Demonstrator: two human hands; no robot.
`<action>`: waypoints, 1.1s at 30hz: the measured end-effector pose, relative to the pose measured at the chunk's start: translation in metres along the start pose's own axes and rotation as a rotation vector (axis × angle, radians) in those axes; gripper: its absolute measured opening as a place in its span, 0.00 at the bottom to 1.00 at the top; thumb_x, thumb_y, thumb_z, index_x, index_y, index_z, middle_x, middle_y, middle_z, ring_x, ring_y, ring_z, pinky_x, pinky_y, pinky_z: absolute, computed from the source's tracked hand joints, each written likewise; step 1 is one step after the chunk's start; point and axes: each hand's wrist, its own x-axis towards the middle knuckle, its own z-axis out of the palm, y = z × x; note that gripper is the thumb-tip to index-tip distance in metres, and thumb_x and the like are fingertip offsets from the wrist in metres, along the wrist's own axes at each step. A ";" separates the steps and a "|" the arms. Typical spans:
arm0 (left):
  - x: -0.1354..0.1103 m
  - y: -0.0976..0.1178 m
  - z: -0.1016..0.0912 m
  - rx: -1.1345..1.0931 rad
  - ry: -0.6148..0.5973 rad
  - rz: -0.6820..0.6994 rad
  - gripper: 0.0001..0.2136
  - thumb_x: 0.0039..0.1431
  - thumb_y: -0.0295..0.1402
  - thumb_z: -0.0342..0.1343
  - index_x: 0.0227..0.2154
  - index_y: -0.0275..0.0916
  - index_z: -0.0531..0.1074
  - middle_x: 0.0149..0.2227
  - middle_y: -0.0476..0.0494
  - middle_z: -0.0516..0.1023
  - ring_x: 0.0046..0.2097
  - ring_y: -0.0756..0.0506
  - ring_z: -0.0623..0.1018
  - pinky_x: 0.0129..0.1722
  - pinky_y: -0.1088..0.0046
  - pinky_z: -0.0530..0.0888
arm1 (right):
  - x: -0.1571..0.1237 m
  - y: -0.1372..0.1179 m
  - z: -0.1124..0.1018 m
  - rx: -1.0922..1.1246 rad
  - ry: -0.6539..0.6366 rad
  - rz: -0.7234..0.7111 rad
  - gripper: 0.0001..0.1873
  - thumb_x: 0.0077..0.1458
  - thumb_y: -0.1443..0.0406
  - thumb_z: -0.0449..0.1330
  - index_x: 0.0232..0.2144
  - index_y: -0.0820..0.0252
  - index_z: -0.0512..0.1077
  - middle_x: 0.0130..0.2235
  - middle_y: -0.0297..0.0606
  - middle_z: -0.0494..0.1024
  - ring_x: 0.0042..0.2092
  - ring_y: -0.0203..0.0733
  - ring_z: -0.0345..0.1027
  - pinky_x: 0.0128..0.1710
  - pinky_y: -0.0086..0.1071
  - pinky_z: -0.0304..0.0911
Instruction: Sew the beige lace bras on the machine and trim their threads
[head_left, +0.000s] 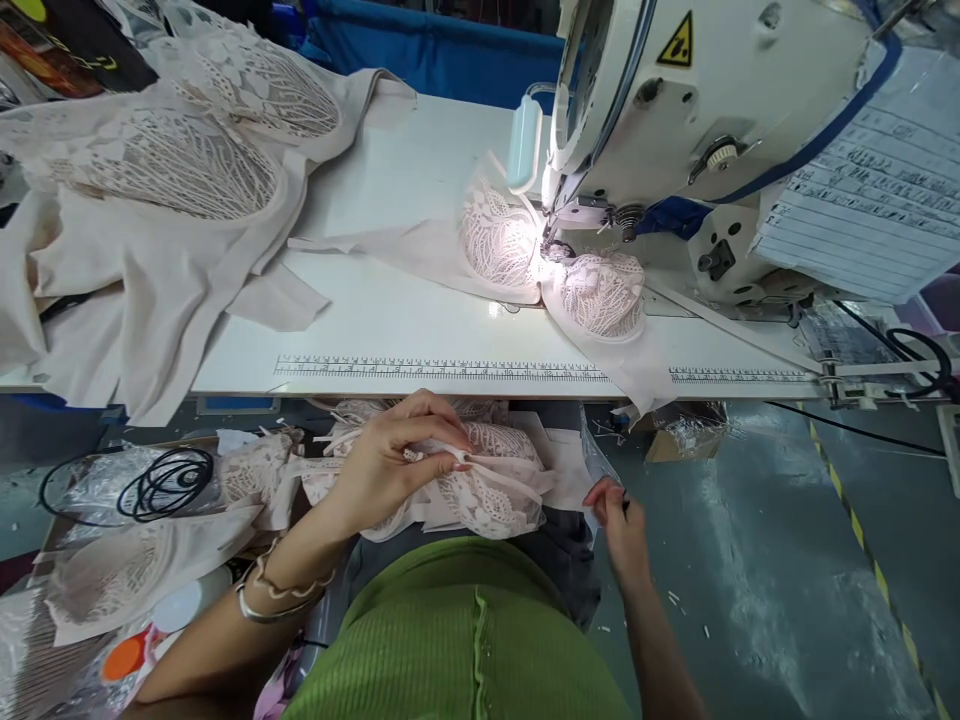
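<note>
My left hand [409, 450] is closed in a pinch on the middle of a pale pink lace bra [491, 485], just below the table edge. The bra lies over my lap on more pale fabric pieces. To its right, my right hand [621, 520] is closed, fingertips pressed together beside a translucent plastic sheet [596, 450]. A small dark bit shows at those fingers, too small to name. Another lace bra [600, 295] sits on the sewing machine table under the lit needle area, one cup on each side, its wing hanging over the front edge.
The sewing machine [675, 110] stands at the back right, with a handwritten sheet [870, 180] on it. Large lace garments [195, 170] cover the table's left. A printed ruler [450, 368] runs along the front edge. Below left are a coiled black cable [166, 483] and lace cups [112, 580].
</note>
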 end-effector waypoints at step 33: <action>-0.015 -0.002 0.010 -0.046 0.396 -0.131 0.01 0.55 0.31 0.67 0.31 0.42 0.81 0.35 0.45 0.80 0.41 0.45 0.79 0.41 0.68 0.79 | 0.053 -0.120 -0.005 -0.217 -0.282 -0.631 0.13 0.70 0.60 0.64 0.30 0.57 0.77 0.35 0.40 0.77 0.26 0.40 0.64 0.22 0.31 0.55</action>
